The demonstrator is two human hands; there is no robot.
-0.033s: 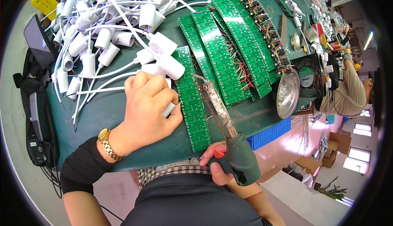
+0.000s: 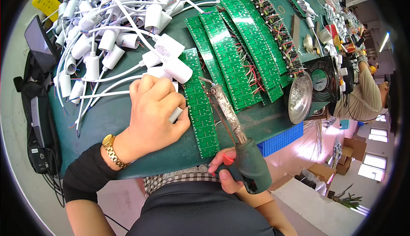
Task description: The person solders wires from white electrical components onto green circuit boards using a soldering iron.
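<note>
My left hand (image 2: 158,112), with a gold watch at its wrist, is closed on a white cable (image 2: 175,115); a short piece sticks out between the fingers. Just beyond its knuckles lie white lamp holders (image 2: 178,70) with cables. My right hand (image 2: 230,178) grips a green soldering gun (image 2: 253,167) with a red trigger. Its scorched metal barrel points away from me, and the tip sits above a green circuit board strip (image 2: 200,116), near the lamp holders. I cannot tell whether the tip touches anything. The strip lies flat between both hands.
A heap of white lamp holders (image 2: 111,35) fills the far left. More circuit board strips (image 2: 230,52) are stacked right of centre, with red wires beneath. A clear oval dish (image 2: 301,98) and a black fan (image 2: 320,80) stand at right. A blue crate (image 2: 279,140) is beside the table edge.
</note>
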